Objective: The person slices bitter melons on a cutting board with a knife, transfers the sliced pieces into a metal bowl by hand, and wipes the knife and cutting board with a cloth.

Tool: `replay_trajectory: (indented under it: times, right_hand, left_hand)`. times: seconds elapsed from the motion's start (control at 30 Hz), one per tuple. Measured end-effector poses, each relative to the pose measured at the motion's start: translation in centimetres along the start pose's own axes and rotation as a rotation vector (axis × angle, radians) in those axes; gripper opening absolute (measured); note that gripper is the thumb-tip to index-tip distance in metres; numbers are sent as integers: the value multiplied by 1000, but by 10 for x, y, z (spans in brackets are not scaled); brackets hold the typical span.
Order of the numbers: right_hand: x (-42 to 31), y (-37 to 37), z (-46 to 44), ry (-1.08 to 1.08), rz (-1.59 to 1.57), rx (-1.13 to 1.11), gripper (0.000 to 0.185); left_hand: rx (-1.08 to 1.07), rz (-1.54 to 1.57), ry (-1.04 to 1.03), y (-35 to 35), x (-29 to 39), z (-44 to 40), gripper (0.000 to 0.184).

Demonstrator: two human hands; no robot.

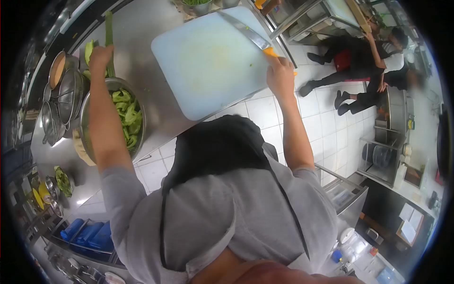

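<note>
My left hand [100,59] is closed on a long green vegetable [109,35], which stands out above and below the fingers. More green pieces [89,51] lie beside that hand. Below it, partly behind my left forearm, a metal bowl [143,106] holds cut green pieces [126,113]. My right hand [281,75] grips the orange handle of a knife [250,34], whose blade rests over the upper right part of a white cutting board [198,61]. A few small green bits dot the board.
Metal strainers [70,97] stand left of the bowl on the steel table [158,116]. A bowl of greens [196,4] is at the top edge. Two people [366,59] sit at the upper right, beyond the tiled floor [321,120]. Blue containers [90,234] are at the lower left.
</note>
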State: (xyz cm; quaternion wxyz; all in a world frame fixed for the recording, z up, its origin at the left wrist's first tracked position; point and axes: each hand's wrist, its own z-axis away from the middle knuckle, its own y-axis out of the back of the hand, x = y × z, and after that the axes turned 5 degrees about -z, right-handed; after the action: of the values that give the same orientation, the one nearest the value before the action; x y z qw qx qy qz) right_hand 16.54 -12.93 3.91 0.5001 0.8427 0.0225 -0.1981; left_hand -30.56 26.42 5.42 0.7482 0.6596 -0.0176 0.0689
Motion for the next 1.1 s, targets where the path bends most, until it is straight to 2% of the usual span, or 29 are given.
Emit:
replay_trajectory:
  times: [0.07, 0.13, 0.23, 0.3, 0.37, 0.43, 0.53, 0.63, 0.73, 0.87, 0.97, 1.07, 1.1]
  right_hand:
    - [15, -15, -20, -6, 99, -3, 39]
    - [20, -21, -35, 41, 213, -4, 36]
    - [40, -34, -54, -26, 88, -226, 30]
    - [47, -30, -53, 70, 49, -189, 26]
    - [47, -24, -45, 103, 31, -166, 26]
    - [43, -4, -34, 66, -50, -160, 29]
    - [52, 28, -16, 79, -152, -157, 32]
    - [65, 51, 4, 62, -219, -171, 35]
    - [73, 68, 22, 37, -267, -157, 36]
    - [82, 96, 36, 34, -278, -192, 37]
    - [95, 112, 46, 65, -285, -191, 38]
    - [107, 125, 57, 90, -306, -173, 39]
    - [107, 131, 61, 80, -316, -182, 38]
  left_hand:
    - [51, 127, -69, 17, 11, 10, 55]
    - [110, 312, -150, 32, 33, 56, 47]
    - [24, 898, -212, 37, 74, 143, 36]
    - [-66, 1115, -95, 17, 110, 205, 31]
    - [-339, 1193, -290, -47, 116, 211, 32]
    - [-554, 1216, -348, -84, 126, 224, 30]
    - [-479, 789, -306, -102, 133, 227, 25]
    - [248, 297, -329, -91, 157, 248, 23]
    - [418, 343, -710, -52, 224, 298, 27]
    - [367, 230, -1117, -43, 313, 327, 33]
    - [104, 438, -1239, -54, 348, 314, 34]
    - [-500, 517, -1084, -60, 362, 301, 29]
    - [-578, 490, -1058, -57, 368, 301, 26]
